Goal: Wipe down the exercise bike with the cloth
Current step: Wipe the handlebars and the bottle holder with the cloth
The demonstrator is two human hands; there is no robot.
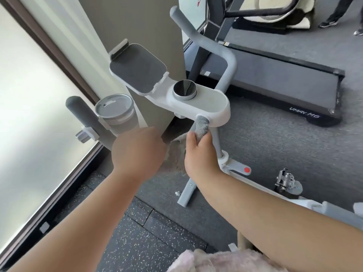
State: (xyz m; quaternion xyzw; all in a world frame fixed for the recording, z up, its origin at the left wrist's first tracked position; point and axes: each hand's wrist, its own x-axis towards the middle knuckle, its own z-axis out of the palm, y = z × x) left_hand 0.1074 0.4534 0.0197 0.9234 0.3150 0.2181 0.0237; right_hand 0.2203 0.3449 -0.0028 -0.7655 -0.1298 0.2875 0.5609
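Observation:
The exercise bike's white console (206, 103) carries a round metal knob (184, 89) and a grey tablet holder (137, 69). Its grey stem (218, 142) runs down below the console. A fuzzy grey cloth (201, 126) is bunched against the top of the stem, just under the console. My right hand (198, 154) grips the cloth there. The cloth's loose part (174, 154) trails left to my left hand (137, 148), which is curled as a fist at its end, fingers hidden from view. The left handlebar (82, 112) rises beyond that hand.
A grey lidded cup (115, 112) sits in a holder by the left handlebar. The right handlebar (196, 36) arches over a black treadmill (275, 81). A wall corner (149, 26) and frosted window (29, 95) stand left. A pedal (286, 181) is lower right. Someone's feet (330, 22) are far back.

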